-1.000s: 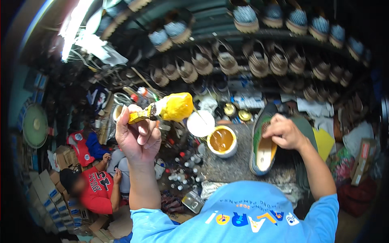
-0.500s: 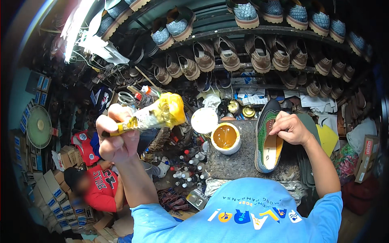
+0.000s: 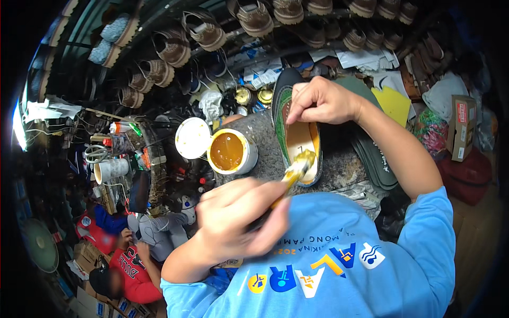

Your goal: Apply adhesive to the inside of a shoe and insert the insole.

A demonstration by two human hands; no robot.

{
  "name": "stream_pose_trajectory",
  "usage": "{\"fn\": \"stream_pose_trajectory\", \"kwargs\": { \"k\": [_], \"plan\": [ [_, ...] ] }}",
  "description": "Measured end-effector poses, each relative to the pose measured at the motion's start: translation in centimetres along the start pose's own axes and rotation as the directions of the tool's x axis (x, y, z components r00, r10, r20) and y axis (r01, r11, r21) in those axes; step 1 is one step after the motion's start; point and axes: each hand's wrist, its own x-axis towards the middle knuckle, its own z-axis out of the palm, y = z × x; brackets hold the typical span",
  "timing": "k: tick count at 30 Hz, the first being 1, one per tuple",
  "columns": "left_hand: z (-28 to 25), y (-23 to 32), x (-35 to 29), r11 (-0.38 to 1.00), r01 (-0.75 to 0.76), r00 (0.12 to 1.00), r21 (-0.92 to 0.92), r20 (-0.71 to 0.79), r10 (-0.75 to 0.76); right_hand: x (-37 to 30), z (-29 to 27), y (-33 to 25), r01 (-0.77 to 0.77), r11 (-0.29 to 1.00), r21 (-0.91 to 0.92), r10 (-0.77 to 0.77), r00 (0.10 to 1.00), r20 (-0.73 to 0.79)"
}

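My left hand (image 3: 241,214), blurred by motion, is wrapped round the handle of a brush (image 3: 295,173). The yellow-coated bristles are over the heel end of the tan insole (image 3: 298,139); whether they touch it I cannot tell. That insole lies inside a green and black shoe (image 3: 280,114), toe pointing away from me. With curled fingers my right hand (image 3: 327,100) grips the shoe's opening edge on its right side. Left of the shoe stands a white tub (image 3: 250,159) of amber glue (image 3: 227,151), its round lid (image 3: 192,137) beside it.
The tub and shoe are on a worn grey bench top (image 3: 339,167). Dark green sheets (image 3: 374,159) hang at its right edge. Racks of brown shoes (image 3: 204,29) run along the back. A person in a red shirt (image 3: 132,275) sits at lower left, near a fan (image 3: 40,246).
My left hand has brought the brush down and to the right, from up beside the tub to the shoe's heel. My right hand still grips the shoe. The whole view has shifted.
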Motion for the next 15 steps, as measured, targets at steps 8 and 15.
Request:
{"fn": "stream_pose_trajectory", "kwargs": {
  "k": [8,15],
  "plan": [
    [10.4,-6.8,1.4,0.924,0.126,0.989,0.361,0.024,-0.144,0.9,0.4,0.2,0.007,1.000,0.025,-0.008,1.000,0.026],
    [8.4,-5.0,1.4,0.955,0.238,0.971,0.176,-0.048,-0.233,1.3,0.4,1.0,0.016,0.999,0.030,-0.017,0.999,0.029]
  ]
}}
